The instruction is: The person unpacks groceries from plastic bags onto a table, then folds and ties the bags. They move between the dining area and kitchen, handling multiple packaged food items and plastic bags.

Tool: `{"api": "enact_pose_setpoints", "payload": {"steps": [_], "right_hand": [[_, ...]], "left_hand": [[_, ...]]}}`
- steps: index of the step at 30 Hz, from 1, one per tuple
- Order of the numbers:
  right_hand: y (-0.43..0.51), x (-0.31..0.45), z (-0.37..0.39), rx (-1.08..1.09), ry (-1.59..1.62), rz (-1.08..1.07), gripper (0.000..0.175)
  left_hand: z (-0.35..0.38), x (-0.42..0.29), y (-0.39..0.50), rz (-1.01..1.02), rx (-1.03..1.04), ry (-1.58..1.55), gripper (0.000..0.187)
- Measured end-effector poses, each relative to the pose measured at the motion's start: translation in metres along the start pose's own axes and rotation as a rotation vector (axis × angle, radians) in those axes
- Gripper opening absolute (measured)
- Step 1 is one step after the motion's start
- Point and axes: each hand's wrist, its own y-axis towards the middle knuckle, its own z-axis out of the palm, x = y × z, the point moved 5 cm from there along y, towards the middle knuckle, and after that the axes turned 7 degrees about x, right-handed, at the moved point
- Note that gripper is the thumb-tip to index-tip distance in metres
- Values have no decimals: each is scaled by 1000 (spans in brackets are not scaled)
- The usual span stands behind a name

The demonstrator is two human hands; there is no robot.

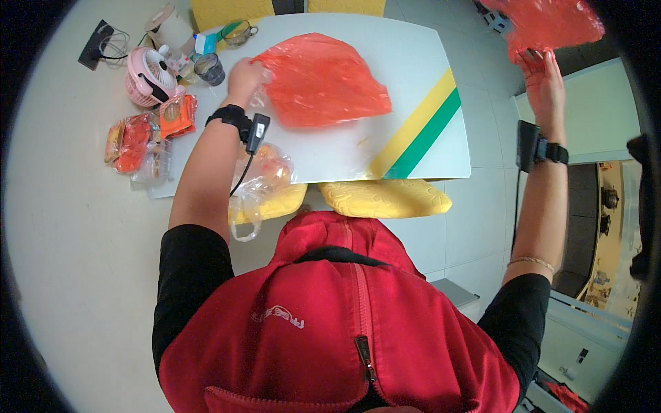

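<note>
A thin red plastic bag [325, 82] lies spread over the white table [320, 155]. At its left corner is my left hand [247, 80], its fingers bent against the film; whether they pinch it is blurred. Far off to the right, my right hand [539, 77] is raised beyond the table with a second red plastic bag [555, 23] at its fingertips. How firmly the fingers hold that bag cannot be told. A clear plastic bag [266, 170] with orange-red contents rests at the near table edge, beside my left forearm, its handle hanging down.
A pink fan [150, 77], a dark glass [209, 69], a glass cup [237, 33], a clear bottle [175, 61] and a kettle [168, 28] stand at the left. Folded red and orange packets [135, 142] lie nearer. Yellow chairs [387, 199] are tucked at the near edge.
</note>
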Motion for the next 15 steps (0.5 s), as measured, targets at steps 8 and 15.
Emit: {"api": "enact_pose_setpoints", "payload": {"steps": [8,15], "right_hand": [[10,-112,-43,-160,-468,-114,25],[-25,-321,-24,5,-285,345,26]], "left_hand": [[-16,-14,-40,1,-292,358,29],[25,9,-96,-154,-30,420,38]]}}
